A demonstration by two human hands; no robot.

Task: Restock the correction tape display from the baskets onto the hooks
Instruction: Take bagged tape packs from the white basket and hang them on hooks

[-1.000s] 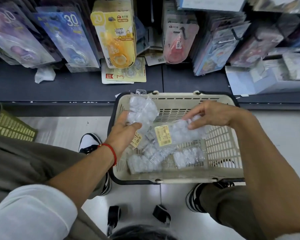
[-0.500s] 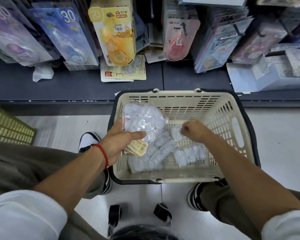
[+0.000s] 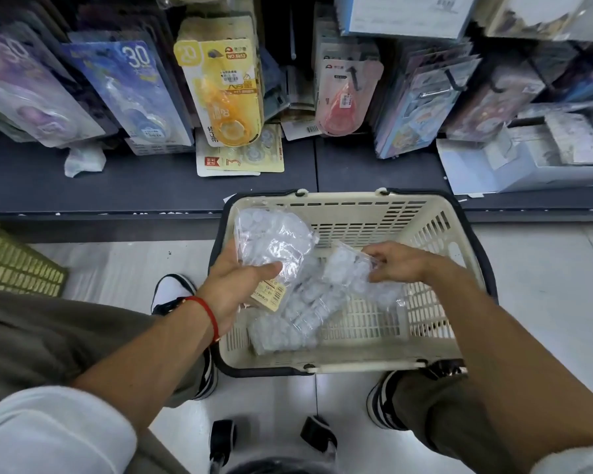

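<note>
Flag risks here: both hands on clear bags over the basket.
1. Left hand holds its clear bag by one end, so it may slide out.
2. Right hand only pinches the second bag, which could drop into the basket.
3. Bags look alike, hard to tell apart.

Both our hands reach forward and down, each gripping something.

Our left hand [image 3: 235,285] is turned palm-up, thumb pressed across the front and fingers [image 3: 227,252] curled behind what it holds, a red cord round the wrist. Our right hand [image 3: 396,261] is knuckles-up, its fingers [image 3: 374,258] pinching at the tips. Both forearms are bare, with white sleeves at the elbows.
</note>
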